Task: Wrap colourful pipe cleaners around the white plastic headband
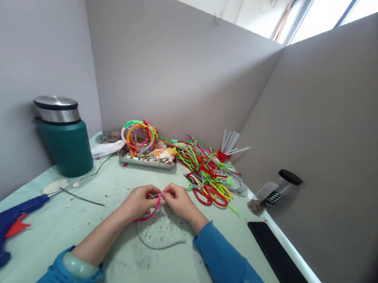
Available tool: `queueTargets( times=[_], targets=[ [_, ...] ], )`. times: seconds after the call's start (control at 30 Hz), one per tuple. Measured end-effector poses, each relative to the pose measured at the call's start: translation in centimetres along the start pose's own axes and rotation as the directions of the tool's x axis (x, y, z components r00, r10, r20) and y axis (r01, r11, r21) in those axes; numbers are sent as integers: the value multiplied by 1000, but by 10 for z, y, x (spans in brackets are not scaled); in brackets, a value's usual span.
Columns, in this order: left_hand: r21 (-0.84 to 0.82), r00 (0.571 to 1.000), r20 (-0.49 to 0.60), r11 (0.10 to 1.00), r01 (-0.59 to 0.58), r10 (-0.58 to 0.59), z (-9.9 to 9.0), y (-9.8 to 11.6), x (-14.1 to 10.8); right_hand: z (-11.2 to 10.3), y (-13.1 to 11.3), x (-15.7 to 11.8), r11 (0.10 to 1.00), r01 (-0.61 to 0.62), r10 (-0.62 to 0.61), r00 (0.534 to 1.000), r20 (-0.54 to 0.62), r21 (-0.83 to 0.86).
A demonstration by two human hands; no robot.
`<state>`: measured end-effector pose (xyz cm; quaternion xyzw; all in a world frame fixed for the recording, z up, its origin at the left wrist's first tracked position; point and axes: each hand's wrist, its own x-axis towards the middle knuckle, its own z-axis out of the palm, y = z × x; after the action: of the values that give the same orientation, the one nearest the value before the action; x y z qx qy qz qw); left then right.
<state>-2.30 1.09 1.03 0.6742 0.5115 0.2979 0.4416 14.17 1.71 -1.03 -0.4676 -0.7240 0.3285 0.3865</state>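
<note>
At the middle of the table my left hand pinches a grey wire together with a pink pipe cleaner. The wire's free end curves down and to the right over the table, and the pink piece hangs in a bend below the fingers. My right hand meets the left one, its thumb and fingertips closed on the pink pipe cleaner near its upper end. The exact contact between the fingertips is partly hidden.
A metal tray of shells carries colourful pipe-cleaner rings. Red-handled scissors lie by a heap of pipe cleaners. A blue glue gun, green flask, clear jar and black strip stand or lie around.
</note>
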Motion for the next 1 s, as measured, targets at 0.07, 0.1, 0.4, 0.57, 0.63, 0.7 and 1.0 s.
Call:
queueTargets(
  times=[0.07,0.1,0.4,0.57,0.63,0.7,1.0],
  targets=[
    [141,989,-81,984,-108,120,1,-1,1,1,-1,0,1000,-11,11,1000,6,12],
    [205,975,-131,967,-150,179,1,-1,1,2,-1,0,1000,-18,18,1000,9,18],
    [408,893,-178,857,-316,414,0,5,-4,2,5,3,999,-36,36,999,-18,29],
    [348,960,-177,926,-145,217,0,4,-4,-1,8,6,998,-61,63,990,-122,19],
    [351,971,-142,927,-133,193,1,5,-5,-2,8,6,998,-66,67,984,-163,6],
    [391,972,-103,908,-154,209,1,7,-6,-2,7,6,998,-70,68,979,-192,-3],
    [221,977,-48,956,-191,206,1,17,-9,-2,3,5,999,-40,45,984,-171,33]
  ],
)
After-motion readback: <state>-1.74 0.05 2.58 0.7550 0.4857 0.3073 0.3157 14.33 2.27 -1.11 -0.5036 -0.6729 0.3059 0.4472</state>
